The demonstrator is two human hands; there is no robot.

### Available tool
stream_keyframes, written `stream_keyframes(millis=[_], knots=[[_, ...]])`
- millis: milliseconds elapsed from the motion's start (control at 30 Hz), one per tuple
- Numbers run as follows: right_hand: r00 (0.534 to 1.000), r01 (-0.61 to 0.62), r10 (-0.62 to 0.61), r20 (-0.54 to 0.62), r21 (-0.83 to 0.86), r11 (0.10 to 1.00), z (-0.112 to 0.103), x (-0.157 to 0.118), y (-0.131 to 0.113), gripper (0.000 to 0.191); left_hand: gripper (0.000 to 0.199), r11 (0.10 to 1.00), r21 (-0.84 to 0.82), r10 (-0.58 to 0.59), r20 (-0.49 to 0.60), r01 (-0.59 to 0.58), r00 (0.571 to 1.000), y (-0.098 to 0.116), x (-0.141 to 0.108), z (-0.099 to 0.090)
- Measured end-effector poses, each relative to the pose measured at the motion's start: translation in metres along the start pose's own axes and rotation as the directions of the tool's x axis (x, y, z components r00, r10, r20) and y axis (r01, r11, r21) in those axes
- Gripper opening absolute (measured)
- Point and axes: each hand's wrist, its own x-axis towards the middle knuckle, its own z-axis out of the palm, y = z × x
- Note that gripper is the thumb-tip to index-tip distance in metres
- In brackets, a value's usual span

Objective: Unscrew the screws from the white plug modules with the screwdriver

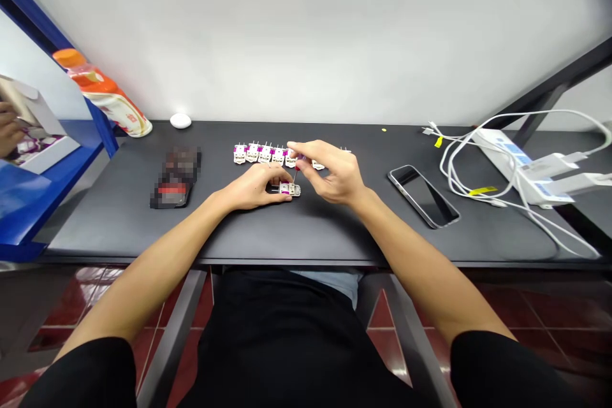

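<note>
My left hand (261,186) pins a small white-and-purple electrical part (289,189) with metal pins flat on the dark table, thumb and fingers closed on it. Above that part, my right hand (335,171) grips a small screwdriver (297,168) with a red-and-purple handle. The shaft slants down to the part's top, though I cannot tell whether its tip sits in a screw. Behind my hands stands a row of several similar white-and-purple parts (265,153), pins pointing to the wall. My right hand hides some of that row.
Left on the table are a dark phone-like object (176,178), blurred out, and a white oval object (180,120). An orange-capped bottle (108,94) leans by the blue shelf (29,204). To the right lie a phone (424,196), tangled white cables (454,172) and a power strip (521,166).
</note>
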Motion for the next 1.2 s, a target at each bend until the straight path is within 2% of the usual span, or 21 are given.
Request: stream_keyframes(millis=[100,200,300,467,700,900,1033,1200], knots=[[1.000,0.000,0.000,0.003,0.011,1.000,-0.0001,0.0011,-0.0014,0.035,0.035,1.000,-0.002,0.005,0.000,-0.005,1.000,-0.0007,-0.0001,0.0006],[0.998,0.017,-0.016,-0.056,0.011,1.000,0.0021,0.0010,0.0007,0.028,0.036,1.000,-0.006,0.009,-0.013,-0.009,1.000,-0.0007,-0.0003,0.0009],[0.995,0.045,-0.045,-0.094,-0.002,0.999,0.0039,0.0008,0.0031,0.037,0.036,1.000,-0.006,0.007,-0.008,-0.008,1.000,0.0002,-0.0002,0.0003],[0.997,0.052,-0.054,-0.061,-0.026,0.998,0.0033,0.0014,0.0024,0.060,0.035,1.000,-0.005,0.007,0.004,-0.007,1.000,0.0009,-0.0003,-0.0006],[0.997,0.035,-0.040,-0.072,-0.063,0.997,0.0027,-0.0022,0.0055,0.048,0.036,1.000,-0.002,0.018,-0.002,-0.018,1.000,-0.0008,-0.0002,0.0004],[0.998,0.039,-0.039,-0.047,-0.006,0.999,0.0020,-0.0013,0.0024,0.055,0.035,1.000,0.004,0.017,-0.005,-0.017,1.000,0.0001,-0.0003,0.0001],[0.999,0.021,-0.022,-0.043,-0.024,0.999,0.0018,-0.0012,0.0032,0.047,0.035,1.000,0.004,0.017,-0.011,-0.017,1.000,0.0001,0.0000,0.0005],[0.994,0.049,-0.054,-0.097,-0.057,0.997,0.0041,-0.0008,0.0062,0.053,0.033,1.000,0.011,0.024,-0.012,-0.024,1.000,-0.0004,-0.0001,0.0007]])
